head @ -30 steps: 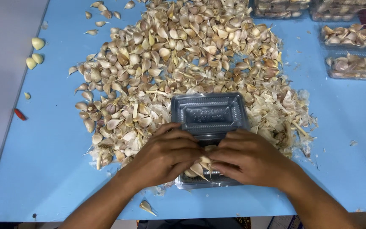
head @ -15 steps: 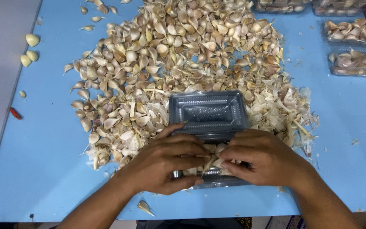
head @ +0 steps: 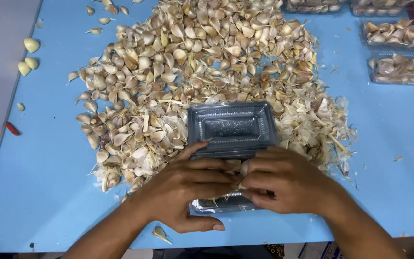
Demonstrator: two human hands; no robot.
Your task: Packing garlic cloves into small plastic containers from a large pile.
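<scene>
While both hands press together over the near half of a clear plastic clamshell tray, its hinged lid lies open and flat on the far side, a dark-looking ribbed rectangle with rounded corners and a raised rim; the near half, mostly hidden under the hands, shows only a glossy front edge and a few pale garlic cloves inside it; the tray sits on a blue table, at the near edge of a large heap of garlic cloves that spreads away from it to the far side and to its left; the left hand lies palm down across the tray's left side, fingers curled and nearly closed, thumb stretched along the front rim; the right hand covers the tray's right side, fingers bent inward to meet the left hand's fingertips over the cloves; whether either hand actually pinches a clove cannot be told; a single loose clove lies on the table just in front of the tray, beside the left wrist; several filled clear trays stand well beyond the tray to its far right; three peeled, yellowish cloves lie far to its left, near the table's edge.
</scene>
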